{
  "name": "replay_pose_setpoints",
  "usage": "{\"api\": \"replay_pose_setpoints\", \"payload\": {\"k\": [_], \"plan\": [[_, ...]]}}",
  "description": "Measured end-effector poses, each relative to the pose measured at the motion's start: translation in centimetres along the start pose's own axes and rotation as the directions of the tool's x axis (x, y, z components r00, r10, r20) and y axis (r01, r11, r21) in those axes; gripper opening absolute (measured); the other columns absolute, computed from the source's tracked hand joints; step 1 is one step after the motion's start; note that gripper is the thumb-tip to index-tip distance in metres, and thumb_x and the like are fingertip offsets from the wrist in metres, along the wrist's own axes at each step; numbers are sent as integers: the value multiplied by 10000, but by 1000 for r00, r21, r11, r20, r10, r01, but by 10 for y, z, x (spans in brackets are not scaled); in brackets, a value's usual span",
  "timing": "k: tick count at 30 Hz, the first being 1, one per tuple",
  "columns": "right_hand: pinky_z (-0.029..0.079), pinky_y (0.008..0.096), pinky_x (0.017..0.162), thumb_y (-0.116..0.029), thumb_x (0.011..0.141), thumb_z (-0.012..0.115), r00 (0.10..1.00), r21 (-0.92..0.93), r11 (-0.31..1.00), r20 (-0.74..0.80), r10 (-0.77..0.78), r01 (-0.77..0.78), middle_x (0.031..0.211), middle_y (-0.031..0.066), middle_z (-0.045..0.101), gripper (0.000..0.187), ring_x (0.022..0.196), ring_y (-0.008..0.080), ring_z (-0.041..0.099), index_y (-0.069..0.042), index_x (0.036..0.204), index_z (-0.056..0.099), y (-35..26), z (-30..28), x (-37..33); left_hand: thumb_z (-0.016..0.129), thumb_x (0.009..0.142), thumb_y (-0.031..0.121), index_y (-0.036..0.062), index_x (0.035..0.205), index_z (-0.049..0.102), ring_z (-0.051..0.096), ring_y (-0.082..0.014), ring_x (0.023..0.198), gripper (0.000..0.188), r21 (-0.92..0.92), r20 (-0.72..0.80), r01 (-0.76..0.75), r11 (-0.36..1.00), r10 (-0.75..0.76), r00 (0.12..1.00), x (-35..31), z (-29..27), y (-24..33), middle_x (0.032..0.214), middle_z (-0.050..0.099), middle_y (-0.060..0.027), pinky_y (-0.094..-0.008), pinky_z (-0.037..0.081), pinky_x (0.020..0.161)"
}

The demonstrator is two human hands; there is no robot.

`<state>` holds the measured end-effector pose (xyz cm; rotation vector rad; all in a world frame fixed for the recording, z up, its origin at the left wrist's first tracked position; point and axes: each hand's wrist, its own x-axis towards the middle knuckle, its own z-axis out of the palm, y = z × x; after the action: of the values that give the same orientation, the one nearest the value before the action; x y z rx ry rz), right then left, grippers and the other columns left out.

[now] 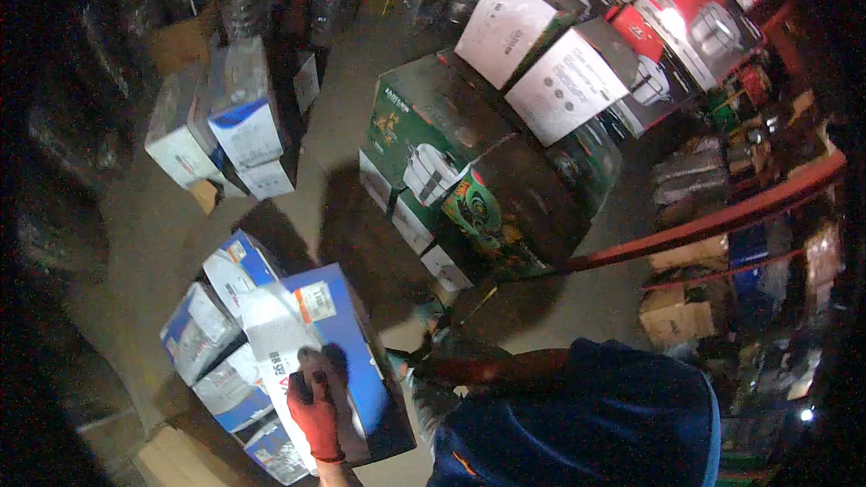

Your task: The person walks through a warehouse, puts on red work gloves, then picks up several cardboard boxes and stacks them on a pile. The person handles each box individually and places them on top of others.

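A blue and white carton (298,334) sits over several similar blue and white cartons (203,329) at the lower left. My left hand (316,410), in a red glove, rests on its white face with the fingers stretched out over it. The fingertips look dark and partly shadowed. From the lower right, my right arm in a navy short sleeve reaches across toward the carton's blue side. My right hand (399,362) is close to that side's edge, and its fingers are mostly hidden and blurred.
Large green cartons (451,153) with pot pictures stand ahead, with white-ended cartons (568,81) and red cartons (690,22) above. Grey and white cartons (244,126) stand at the left. A red bar (713,221) crosses the right side. A flat brown cardboard piece (180,460) lies low left.
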<state>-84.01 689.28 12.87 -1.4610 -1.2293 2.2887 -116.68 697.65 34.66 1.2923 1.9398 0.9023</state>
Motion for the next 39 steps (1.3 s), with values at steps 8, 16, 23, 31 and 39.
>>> {"api": "replay_pose_setpoints", "payload": {"k": [8,16,23,31,39], "plan": [[561,416,800,-419,947,691,973,176,966,-167,-161,190,1046,110,700,430,909,221,675,-46,1159,670,-80,102,9,658,923,72,-37,1012,642,450,-89,683,142,-320,307,-206,925,307,901,13,-88,154,729,538,-5,-283,371,590],[559,419,805,-422,947,688,851,317,849,-460,-252,423,1053,107,693,422,912,226,666,-58,1159,665,-123,142,4,665,928,69,-15,1162,676,472,-36,649,250,-519,550,-319,793,596,585,31,-106,278,731,577,26,-234,374,559],[557,423,810,-424,948,685,565,365,621,-811,-154,693,1058,105,687,414,915,231,658,-68,1158,661,-131,93,-36,668,898,64,-3,1144,669,621,-238,788,254,-693,596,-433,576,796,103,38,-32,341,977,672,-144,-352,496,739],[555,427,815,-427,948,682,137,145,247,-989,52,958,1064,101,679,406,918,236,650,-79,1157,656,-141,-20,-112,592,1024,222,10,1162,612,618,-281,855,254,-749,473,-545,377,880,-41,7,123,408,950,641,-155,-413,485,737],[554,430,820,-429,949,679,-81,-72,58,-981,176,996,1071,98,672,398,921,241,641,-91,1157,651,-153,-87,-170,598,938,250,-14,1265,573,601,-459,1121,421,-728,194,-677,-104,917,-350,-45,244,474,1165,638,-297,-530,474,953]]}}
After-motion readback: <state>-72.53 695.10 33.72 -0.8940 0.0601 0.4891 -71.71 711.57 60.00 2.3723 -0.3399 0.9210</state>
